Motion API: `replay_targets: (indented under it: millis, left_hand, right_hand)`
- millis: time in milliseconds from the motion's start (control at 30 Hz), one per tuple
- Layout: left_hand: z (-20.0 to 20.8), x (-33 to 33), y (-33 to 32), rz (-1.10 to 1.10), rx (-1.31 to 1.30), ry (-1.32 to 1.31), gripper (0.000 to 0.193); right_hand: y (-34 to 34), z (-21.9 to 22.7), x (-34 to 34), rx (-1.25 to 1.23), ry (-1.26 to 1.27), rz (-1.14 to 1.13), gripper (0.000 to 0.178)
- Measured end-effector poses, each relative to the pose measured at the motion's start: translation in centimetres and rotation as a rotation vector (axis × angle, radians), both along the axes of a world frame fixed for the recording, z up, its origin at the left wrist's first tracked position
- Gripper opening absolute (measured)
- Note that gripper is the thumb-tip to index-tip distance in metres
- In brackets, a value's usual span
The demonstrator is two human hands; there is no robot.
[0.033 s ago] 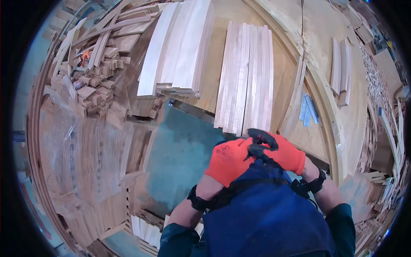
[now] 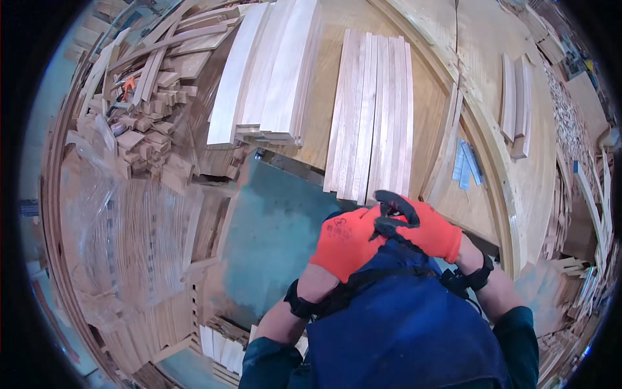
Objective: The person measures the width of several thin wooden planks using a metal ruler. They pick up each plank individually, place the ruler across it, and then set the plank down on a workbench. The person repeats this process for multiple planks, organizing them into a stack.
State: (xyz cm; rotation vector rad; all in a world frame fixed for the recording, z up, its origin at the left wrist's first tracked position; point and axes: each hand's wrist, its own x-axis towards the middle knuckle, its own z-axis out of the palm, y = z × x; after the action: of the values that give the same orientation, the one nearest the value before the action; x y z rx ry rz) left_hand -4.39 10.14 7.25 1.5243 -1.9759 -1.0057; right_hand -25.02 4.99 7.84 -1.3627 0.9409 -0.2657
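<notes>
My left hand [image 2: 346, 238], in an orange glove with a dark palm side, is closed in front of my blue apron [image 2: 402, 330]. Its fingertips meet the black fingers of my right hand [image 2: 424, 225], gloved the same way. The right fingers are curled, with the index finger arched above the thumb. Whatever lies between the hands, if anything, is hidden by the black glove material. Just beyond them, a row of narrow wooden strips [image 2: 372, 117] lies side by side on the plywood tabletop [image 2: 424, 129], its near ends close to my gloves.
Wide pale boards [image 2: 269, 71] are stacked to the left of the strips. A grey metal square [image 2: 465, 165] lies to the right, inside a curved wooden rail [image 2: 495, 165]. Wood offcuts [image 2: 146, 139] pile up at the left, near plastic-wrapped wood [image 2: 129, 227]. Two short pieces [image 2: 516, 107] lie far right.
The arched right index finger has risen slightly, and the gap between it and the thumb looks wider. Both hands stay together in the same place.
</notes>
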Motion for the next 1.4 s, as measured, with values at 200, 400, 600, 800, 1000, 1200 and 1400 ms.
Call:
replay_targets:
  millis: [200, 400, 600, 800, 1000, 1200, 1400]
  left_hand:
    - [-0.4, 0.1, 0.1, 0.253, 0.296, 0.512, 0.051]
    - [-2.1, 1.5, 0.0, 0.192, 0.179, 0.373, 0.044]
    - [-1.9, 4.7, 0.6, 0.511, 0.180, 0.505, 0.049]
    - [-6.6, 6.4, 0.6, 0.357, -0.077, -0.134, 0.090]
    - [-9.3, 5.0, -2.2, 0.413, -0.029, 0.035, 0.104]
    - [-8.9, 6.9, -3.7, 0.286, -0.009, 0.075, 0.101]
    - [-9.8, 8.4, -3.7, 0.251, -0.159, -0.036, 0.096]
  right_hand:
    - [0.5, -0.4, 0.1, -0.435, 0.121, 0.051, 0.078]
    - [0.0, -0.5, 0.1, -0.454, 0.100, 0.096, 0.071]
    - [-1.9, 0.4, -4.1, -0.578, 0.474, -0.050, 0.037]
    - [-2.6, -0.3, -7.8, -0.403, 0.479, -0.333, 0.018]
    - [-2.8, -0.8, -6.1, -0.380, 0.523, -0.426, 0.021]
    - [-4.1, -0.4, -4.7, -0.326, 0.582, -0.397, 0.023]
    - [-4.2, -1.7, -4.7, -0.470, 0.555, -0.317, 0.022]
